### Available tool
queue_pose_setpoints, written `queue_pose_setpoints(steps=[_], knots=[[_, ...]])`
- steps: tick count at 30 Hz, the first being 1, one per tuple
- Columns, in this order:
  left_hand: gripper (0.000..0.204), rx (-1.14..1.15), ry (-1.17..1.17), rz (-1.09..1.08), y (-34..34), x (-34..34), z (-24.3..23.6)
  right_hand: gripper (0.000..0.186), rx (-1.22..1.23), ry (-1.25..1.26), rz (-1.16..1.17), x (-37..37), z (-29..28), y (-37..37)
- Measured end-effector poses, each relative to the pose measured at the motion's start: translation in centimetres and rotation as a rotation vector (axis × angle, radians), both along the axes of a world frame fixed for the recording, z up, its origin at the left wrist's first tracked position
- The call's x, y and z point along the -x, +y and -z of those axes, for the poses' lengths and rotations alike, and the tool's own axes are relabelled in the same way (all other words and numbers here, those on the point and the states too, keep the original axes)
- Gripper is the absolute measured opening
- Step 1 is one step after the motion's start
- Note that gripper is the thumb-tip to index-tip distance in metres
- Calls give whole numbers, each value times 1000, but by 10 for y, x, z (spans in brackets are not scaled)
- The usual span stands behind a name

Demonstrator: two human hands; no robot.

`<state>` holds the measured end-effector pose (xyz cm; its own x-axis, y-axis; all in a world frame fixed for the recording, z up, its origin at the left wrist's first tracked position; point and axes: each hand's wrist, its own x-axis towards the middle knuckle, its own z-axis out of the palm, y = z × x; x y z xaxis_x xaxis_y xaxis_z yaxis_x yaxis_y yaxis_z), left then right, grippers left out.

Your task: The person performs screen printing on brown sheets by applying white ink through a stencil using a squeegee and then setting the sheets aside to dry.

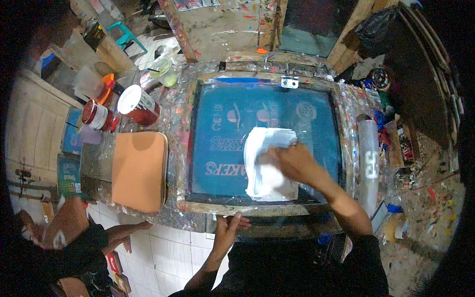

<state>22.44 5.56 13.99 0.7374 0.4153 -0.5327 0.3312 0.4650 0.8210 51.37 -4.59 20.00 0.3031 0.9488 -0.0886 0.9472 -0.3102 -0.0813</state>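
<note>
A wooden-framed blue screen with pale stencil lettering and shapes lies on the paint-spattered bench. A thick patch of white ink covers its lower middle. My right hand, blurred, is over that patch with curled fingers; what it grips is hidden in blur and white. At the screen's near wooden edge, my left hand has its thumb up against the rail and its fingers apart, pointing right.
An orange-tan stack of sheets, red-stained tubs and plastic cups are left of the screen. A grey roll lies right. Another person stands lower left, hand near the bench. A teal stool is behind.
</note>
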Motion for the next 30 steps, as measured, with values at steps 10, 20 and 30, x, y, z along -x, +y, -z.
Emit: queue_pose_setpoints(steps=[10,20,30], knots=[[32,30,52,-67,-9,5,-7,34,-79,73,156,82,-6,-29],[33,-104,-161,-110,-11,6,16,34,-139,147,158,118,-21,-53],[33,-185,-273,-105,-15,9,9,30,-438,-153,378,158,-4,-61]])
